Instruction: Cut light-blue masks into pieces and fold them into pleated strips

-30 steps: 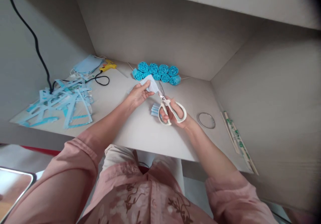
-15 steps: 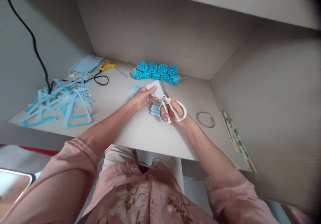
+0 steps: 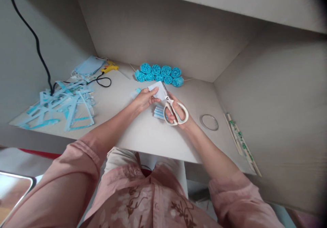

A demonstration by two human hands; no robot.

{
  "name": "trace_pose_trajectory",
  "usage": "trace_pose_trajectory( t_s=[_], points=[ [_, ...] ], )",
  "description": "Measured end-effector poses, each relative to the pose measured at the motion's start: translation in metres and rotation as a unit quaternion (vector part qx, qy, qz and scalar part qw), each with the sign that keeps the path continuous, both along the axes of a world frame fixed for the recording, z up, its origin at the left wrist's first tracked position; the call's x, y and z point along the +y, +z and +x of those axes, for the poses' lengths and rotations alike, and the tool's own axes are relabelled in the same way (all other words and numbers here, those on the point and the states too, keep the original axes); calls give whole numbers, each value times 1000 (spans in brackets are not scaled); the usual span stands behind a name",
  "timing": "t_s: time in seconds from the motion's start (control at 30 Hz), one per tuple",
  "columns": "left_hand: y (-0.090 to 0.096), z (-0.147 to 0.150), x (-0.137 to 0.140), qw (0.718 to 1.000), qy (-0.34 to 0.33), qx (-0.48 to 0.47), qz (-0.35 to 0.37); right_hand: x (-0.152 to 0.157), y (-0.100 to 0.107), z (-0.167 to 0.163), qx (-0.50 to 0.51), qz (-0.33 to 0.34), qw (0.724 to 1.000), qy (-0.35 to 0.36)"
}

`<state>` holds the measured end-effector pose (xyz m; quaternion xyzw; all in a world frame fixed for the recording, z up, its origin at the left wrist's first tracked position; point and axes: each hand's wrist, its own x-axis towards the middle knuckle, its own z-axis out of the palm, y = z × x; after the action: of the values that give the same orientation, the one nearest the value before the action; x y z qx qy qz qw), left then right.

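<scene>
Between the thumb and fingers of my left hand (image 3: 145,99) is a small white piece of sheet material (image 3: 160,92). My right hand (image 3: 178,114) grips white-handled scissors (image 3: 182,118), fingers through the loops. The blades lie along the right edge of the white piece, and the handles are nearly together. Below the hands, a small stack of folded blue and white pieces (image 3: 158,111) lies on the table, partly behind the scissors. A pale blue scrap (image 3: 135,92) shows just behind my left hand.
Blue fabric-like roses (image 3: 155,72) lie in two rows at the back. On the left are cut blue strips (image 3: 74,108), face masks (image 3: 89,65) and a yellow glue gun (image 3: 110,66) with a black cord. A wire coil (image 3: 209,122) and thin sticks (image 3: 241,139) lie right.
The scissor handles have come closer together and the blades have closed further along the edge of the white piece. My left hand keeps its hold, nearly still.
</scene>
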<state>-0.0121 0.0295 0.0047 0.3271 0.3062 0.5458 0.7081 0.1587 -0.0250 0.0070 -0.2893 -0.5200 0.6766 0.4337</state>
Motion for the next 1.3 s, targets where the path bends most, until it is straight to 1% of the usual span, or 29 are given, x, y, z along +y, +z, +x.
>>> trace_pose_trajectory(
  t_s=[0.13,0.33,0.47,0.57,0.63,0.83,0.97,1.1,1.17,1.23,1.3],
  points=[
    [2,-1,0,1000,2,1,8,1,1,2,-10,-13,1000,-3],
    [0,-4,4,998,16,12,55,6,-2,6,-9,-9,998,65],
    [-5,-1,3,996,0,34,82,4,0,6,-1,3,997,76],
    [-7,3,-2,992,-34,70,102,4,1,7,-2,7,998,62],
    [-8,5,-4,990,-46,78,109,4,1,7,-2,11,998,56],
    [-7,5,-3,993,-31,67,91,7,-1,8,10,16,999,41],
    [-7,4,-2,993,-37,57,92,6,-2,6,12,10,1000,22],
    [-7,4,-1,994,-39,60,86,3,-2,2,12,20,1000,3],
    [-7,3,0,994,-34,66,75,4,0,2,-2,29,999,-17],
    [-7,1,1,996,-18,67,62,8,4,7,-28,52,997,-49],
    [-7,-1,4,997,10,63,46,16,8,20,-97,93,985,-105]
  ],
)
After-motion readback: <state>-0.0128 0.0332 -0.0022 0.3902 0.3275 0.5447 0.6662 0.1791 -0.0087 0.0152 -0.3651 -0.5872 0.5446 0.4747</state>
